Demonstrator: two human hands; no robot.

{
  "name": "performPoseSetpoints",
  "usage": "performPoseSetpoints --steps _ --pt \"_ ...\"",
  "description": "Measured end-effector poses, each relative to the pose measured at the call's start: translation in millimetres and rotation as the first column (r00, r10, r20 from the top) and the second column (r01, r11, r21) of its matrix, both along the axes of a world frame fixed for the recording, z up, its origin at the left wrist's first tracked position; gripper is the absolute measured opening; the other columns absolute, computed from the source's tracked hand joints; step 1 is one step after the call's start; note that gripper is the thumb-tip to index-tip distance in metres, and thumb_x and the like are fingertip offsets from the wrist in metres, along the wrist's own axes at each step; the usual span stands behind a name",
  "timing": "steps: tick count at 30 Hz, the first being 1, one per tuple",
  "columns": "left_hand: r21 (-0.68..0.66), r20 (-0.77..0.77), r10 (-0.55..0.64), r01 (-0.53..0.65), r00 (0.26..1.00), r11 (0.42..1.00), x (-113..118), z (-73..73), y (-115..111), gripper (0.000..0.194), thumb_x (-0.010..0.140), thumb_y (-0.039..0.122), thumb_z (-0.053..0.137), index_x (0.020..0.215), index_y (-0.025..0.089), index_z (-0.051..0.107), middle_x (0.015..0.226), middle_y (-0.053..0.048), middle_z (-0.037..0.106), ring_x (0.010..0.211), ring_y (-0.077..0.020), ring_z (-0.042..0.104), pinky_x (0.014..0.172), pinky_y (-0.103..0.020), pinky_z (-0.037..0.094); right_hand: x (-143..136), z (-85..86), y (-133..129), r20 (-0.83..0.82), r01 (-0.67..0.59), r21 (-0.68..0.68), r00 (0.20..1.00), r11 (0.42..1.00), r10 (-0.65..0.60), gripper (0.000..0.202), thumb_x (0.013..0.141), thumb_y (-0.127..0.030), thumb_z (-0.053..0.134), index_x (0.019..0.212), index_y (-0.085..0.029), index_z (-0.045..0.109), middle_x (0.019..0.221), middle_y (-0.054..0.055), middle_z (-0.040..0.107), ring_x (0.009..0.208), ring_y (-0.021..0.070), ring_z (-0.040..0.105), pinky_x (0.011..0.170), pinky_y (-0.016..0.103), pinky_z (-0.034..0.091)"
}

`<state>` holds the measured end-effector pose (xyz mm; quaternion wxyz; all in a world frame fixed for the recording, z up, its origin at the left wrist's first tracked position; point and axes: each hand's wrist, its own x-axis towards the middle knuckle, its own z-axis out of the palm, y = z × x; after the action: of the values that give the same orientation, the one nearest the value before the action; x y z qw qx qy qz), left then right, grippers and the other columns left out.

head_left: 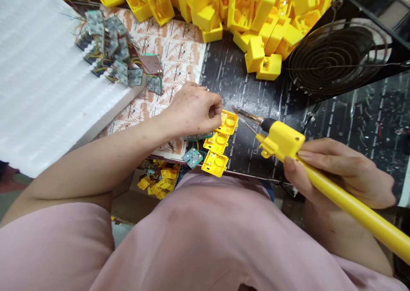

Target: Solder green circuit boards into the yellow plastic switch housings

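In my right hand (336, 167) is a yellow soldering iron (285, 139) with a solder feed tube, its tip pointing left toward the yellow parts. My left hand (195, 109) is closed in a pinch over the farthest yellow casing half (231, 121); thin wires show by its fingertips. Two more open casing halves, a middle one (218, 142) and a near one (215, 163), lie in a row toward me. A small green circuit board (192, 157) sits beside the near casing, joined by wires. Another board (198, 136) is partly hidden under my left wrist.
Many yellow casings (256, 54) are heaped at the back. A round black fan (336, 60) stands at the back right. Wired circuit boards (112, 43) are piled on a white foam slab (48, 77) at left. Below the bench edge, a box holds yellow parts (160, 182).
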<state>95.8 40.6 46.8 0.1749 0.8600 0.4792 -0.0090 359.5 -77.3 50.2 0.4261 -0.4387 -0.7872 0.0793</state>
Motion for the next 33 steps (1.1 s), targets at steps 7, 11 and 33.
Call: performPoseSetpoints --steps 7,11,33 --pt "-0.017 -0.035 0.0 0.0 0.999 1.0 1.6 -0.3 1.2 0.028 0.086 0.034 0.054 0.089 0.022 0.079 0.078 0.0 0.075 0.093 -0.023 0.076 0.107 -0.04 0.048 -3.9 -3.4 -2.0 0.011 0.03 0.008 0.999 1.0 -0.03 0.026 0.085 -0.015 0.089 0.096 -0.024 0.067 0.081 -0.003 0.077 0.069 0.0159 0.077 0.058 0.024 0.063" --pt "0.012 -0.012 -0.025 0.025 1.0 1.0 -1.5 -3.8 1.9 0.029 0.087 0.034 0.054 0.091 0.023 0.08 0.078 0.001 0.075 0.092 -0.0219 0.076 0.105 -0.038 0.049 -2.8 3.3 1.7 0.113 -0.019 -0.065 0.993 0.998 0.026 0.019 0.09 -0.02 0.085 0.086 -0.023 0.066 0.077 -0.003 0.076 0.064 0.0138 0.074 0.056 0.023 0.058" --pt "0.045 -0.006 -0.053 0.053 0.999 0.998 -1.4 -4.5 2.5 0.027 0.085 0.032 0.052 0.085 0.022 0.077 0.077 0.001 0.075 0.083 -0.0225 0.075 0.096 -0.039 0.052 5.9 -18.7 -9.7 -0.073 0.086 0.036 0.994 0.996 -0.083 0.023 0.085 -0.014 0.089 0.094 -0.025 0.071 0.088 -0.004 0.079 0.073 0.0137 0.075 0.056 0.025 0.059"
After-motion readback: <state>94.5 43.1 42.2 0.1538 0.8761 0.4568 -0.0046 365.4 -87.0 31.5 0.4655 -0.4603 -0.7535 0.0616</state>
